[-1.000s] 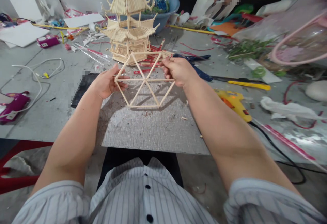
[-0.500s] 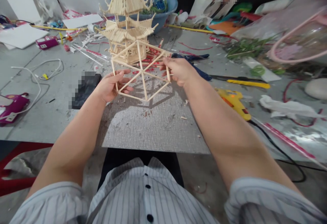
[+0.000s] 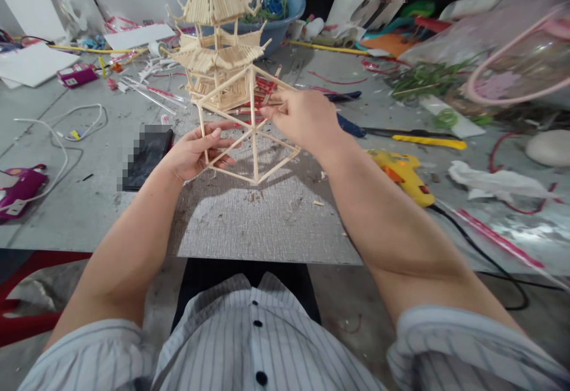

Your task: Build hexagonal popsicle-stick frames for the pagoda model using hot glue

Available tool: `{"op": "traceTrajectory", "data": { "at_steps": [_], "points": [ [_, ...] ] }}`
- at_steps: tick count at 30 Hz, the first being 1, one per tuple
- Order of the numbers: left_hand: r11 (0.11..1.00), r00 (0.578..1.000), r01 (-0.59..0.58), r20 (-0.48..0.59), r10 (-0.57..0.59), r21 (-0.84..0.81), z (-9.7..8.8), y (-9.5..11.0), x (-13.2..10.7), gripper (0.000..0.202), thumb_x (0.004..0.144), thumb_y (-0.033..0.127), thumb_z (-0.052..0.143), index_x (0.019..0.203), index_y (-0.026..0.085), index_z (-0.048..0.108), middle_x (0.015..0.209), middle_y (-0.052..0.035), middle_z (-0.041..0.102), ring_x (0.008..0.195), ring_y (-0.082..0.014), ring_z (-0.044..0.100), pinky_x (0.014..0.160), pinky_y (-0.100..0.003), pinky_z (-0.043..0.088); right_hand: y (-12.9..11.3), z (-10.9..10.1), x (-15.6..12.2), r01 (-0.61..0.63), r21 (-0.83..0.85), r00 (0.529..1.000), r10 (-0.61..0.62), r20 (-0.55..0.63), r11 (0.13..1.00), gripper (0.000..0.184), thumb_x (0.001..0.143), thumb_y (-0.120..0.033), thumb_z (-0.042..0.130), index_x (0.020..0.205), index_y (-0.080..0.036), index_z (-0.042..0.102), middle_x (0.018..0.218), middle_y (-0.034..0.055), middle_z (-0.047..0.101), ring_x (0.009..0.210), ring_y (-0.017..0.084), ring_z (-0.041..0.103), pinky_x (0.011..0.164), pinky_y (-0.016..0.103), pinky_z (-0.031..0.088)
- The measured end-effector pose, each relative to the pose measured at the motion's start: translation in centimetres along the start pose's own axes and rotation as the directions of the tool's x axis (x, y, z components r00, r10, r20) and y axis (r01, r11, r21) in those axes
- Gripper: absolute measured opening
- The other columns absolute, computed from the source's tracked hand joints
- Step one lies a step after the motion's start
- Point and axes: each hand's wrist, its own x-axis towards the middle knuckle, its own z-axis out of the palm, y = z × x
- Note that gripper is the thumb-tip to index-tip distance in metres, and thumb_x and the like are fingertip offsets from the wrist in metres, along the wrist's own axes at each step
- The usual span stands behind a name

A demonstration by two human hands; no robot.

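Observation:
A hexagonal frame [image 3: 255,156] of thin wooden sticks, with spokes meeting at its middle, is held tilted above the table. My left hand [image 3: 195,150] grips its left side, the thumb in front of the edge stick and the fingers behind. At the upper right of the frame is my right hand [image 3: 307,119], fingers curled and pinching around a spoke; the fingertips partly hide the sticks there. Just behind stands a tiered pagoda model [image 3: 218,58] built from the same pale sticks, its lower part partly covered by the frame.
A yellow glue gun [image 3: 403,174] and a yellow-handled cutter [image 3: 430,141] lie to the right. A dark phone-like slab [image 3: 154,159] is at the left. Behind the pagoda sits a blue basin [image 3: 289,13]. Red-wrapped sticks [image 3: 265,91] and scraps litter the table [image 3: 267,230].
My right hand has shifted from the frame's right edge inward and up toward its middle. The frame has turned slightly, its near corner lower. My left hand keeps its hold.

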Motion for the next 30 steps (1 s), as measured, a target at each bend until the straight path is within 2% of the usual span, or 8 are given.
{"op": "traceTrajectory", "data": {
  "at_steps": [4, 7, 12, 17, 20, 23, 26, 30],
  "points": [
    [0.999, 0.996, 0.035, 0.085, -0.031, -0.037, 0.1, -0.1, -0.1, 0.041, 0.096, 0.03, 0.051, 0.136, 0.023, 0.055, 0.106, -0.009, 0.075, 0.071, -0.0146, 0.074, 0.062, -0.024, 0.058, 0.3, 0.6, 0.2, 0.057, 0.075, 0.989, -0.066, 0.132, 0.996, 0.021, 0.084, -0.03, 0.07, 0.068, -0.018, 0.064, 0.065, 0.0044, 0.06, 0.081, 0.025, 0.064, 0.08, 0.042, 0.046],
    [0.995, 0.998, 0.024, 0.062, -0.019, -0.096, 0.3, 0.1, 0.0, 0.042, 0.096, 0.031, 0.053, 0.136, 0.019, 0.056, 0.1, -0.0087, 0.076, 0.07, -0.015, 0.074, 0.06, -0.023, 0.058, 0.6, 0.4, 0.4, 0.12, 0.35, 0.993, -0.118, -0.026, 0.929, 0.025, 0.089, -0.028, 0.066, 0.066, -0.02, 0.059, 0.053, -0.0019, 0.054, 0.06, 0.015, 0.057, 0.069, 0.033, 0.047],
    [0.974, 0.997, -0.024, -0.073, 0.008, -0.226, 0.3, 0.3, 0.5, 0.043, 0.099, 0.029, 0.047, 0.141, 0.018, 0.051, 0.088, -0.0057, 0.077, 0.063, -0.0139, 0.072, 0.055, -0.021, 0.055, 0.5, 0.0, 0.7, 0.171, 0.689, 0.971, -0.003, -0.237, 0.704, 0.031, 0.092, -0.04, 0.064, 0.067, -0.024, 0.054, 0.053, -0.0039, 0.057, 0.041, 0.009, 0.042, 0.049, 0.028, 0.038],
    [0.943, 0.981, -0.106, -0.188, 0.047, -0.316, 0.2, 0.4, 0.8, 0.048, 0.1, 0.03, 0.046, 0.147, 0.021, 0.043, 0.083, -0.0038, 0.077, 0.061, -0.0126, 0.071, 0.054, -0.018, 0.054, -0.5, -1.1, -0.1, 0.316, 0.824, 0.931, 0.012, -0.364, 0.47, 0.038, 0.08, -0.057, 0.073, 0.063, -0.026, 0.058, 0.053, -0.0022, 0.059, 0.041, 0.01, 0.042, 0.039, 0.028, 0.03],
    [0.935, 0.976, -0.118, -0.212, 0.047, -0.334, 0.3, 0.5, 0.8, 0.05, 0.1, 0.03, 0.046, 0.149, 0.022, 0.041, 0.081, -0.0021, 0.077, 0.061, -0.0113, 0.071, 0.055, -0.017, 0.054, -1.2, -2.1, -0.7, 0.44, 0.83, 0.886, -0.015, -0.463, 0.342, 0.039, 0.075, -0.062, 0.074, 0.067, -0.027, 0.06, 0.056, -0.0033, 0.058, 0.043, 0.009, 0.046, 0.038, 0.027, 0.035],
    [0.935, 0.971, -0.129, -0.235, 0.051, -0.33, 0.3, 0.5, 0.8, 0.048, 0.101, 0.031, 0.044, 0.148, 0.023, 0.043, 0.083, -0.0016, 0.077, 0.062, -0.0111, 0.071, 0.055, -0.017, 0.054, -1.1, -2.9, -0.4, 0.465, 0.811, 0.86, 0.038, -0.51, 0.356, 0.038, 0.083, -0.06, 0.068, 0.069, -0.027, 0.057, 0.059, -0.0032, 0.057, 0.045, 0.008, 0.049, 0.042, 0.024, 0.041],
    [0.93, 0.968, -0.146, -0.243, 0.063, -0.338, 0.2, 0.4, 0.9, 0.049, 0.1, 0.033, 0.046, 0.148, 0.024, 0.043, 0.086, -0.0015, 0.078, 0.063, -0.0114, 0.071, 0.056, -0.018, 0.055, 0.0, -4.1, 0.4, 0.392, 0.843, 0.86, 0.179, -0.478, 0.368, 0.037, 0.099, -0.047, 0.048, 0.071, -0.025, 0.056, 0.059, -0.0038, 0.055, 0.051, 0.008, 0.057, 0.05, 0.022, 0.047],
    [0.919, 0.965, -0.153, -0.255, 0.06, -0.363, 0.0, 0.2, 1.0, 0.054, 0.098, 0.035, 0.052, 0.149, 0.026, 0.041, 0.082, 0.0004, 0.077, 0.063, -0.0114, 0.071, 0.056, -0.018, 0.055, 2.2, -7.4, 0.9, 0.363, 0.88, 0.863, 0.244, -0.441, 0.305, 0.057, 0.104, -0.029, 0.015, 0.078, -0.027, 0.066, 0.068, -0.0065, 0.063, 0.086, 0.009, 0.071, 0.069, 0.023, 0.051]
  ]
}}
